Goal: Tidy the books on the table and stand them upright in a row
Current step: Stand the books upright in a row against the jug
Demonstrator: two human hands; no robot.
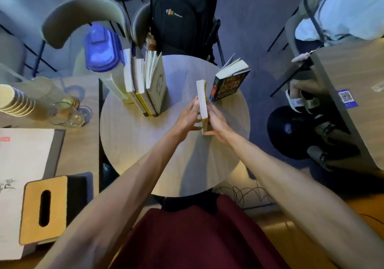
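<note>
Wooden and round, the tabletop carries all the books of the task. At its far left a row of books stands upright, leaning against a tall pitcher with a blue lid. The outer book of the row gapes a little at the top. If the next book is pushed hard against it, I judge the row could slide or tip toward the pitcher, which stands near the rim.

In the middle, the left hand and the right hand hold a yellow book between them. It stands on its lower edge, page edges up. The fingers of both hands are closed against its two faces, the left ones flat on the left face. The book stands well apart from the row. If it is released here without support it may fall flat, since nothing stands beside it.

To the right, a dark book stands alone with its pages spread. It is near the far right rim of the tabletop, so a knock from the right arm could send it to the floor. Its cover has large golden letters, but they are too blurred to read.

On the black backpack behind the tabletop there is a small colourful logo with unreadable text. A blue sticker with a QR code sits on the desk at far right.
</note>
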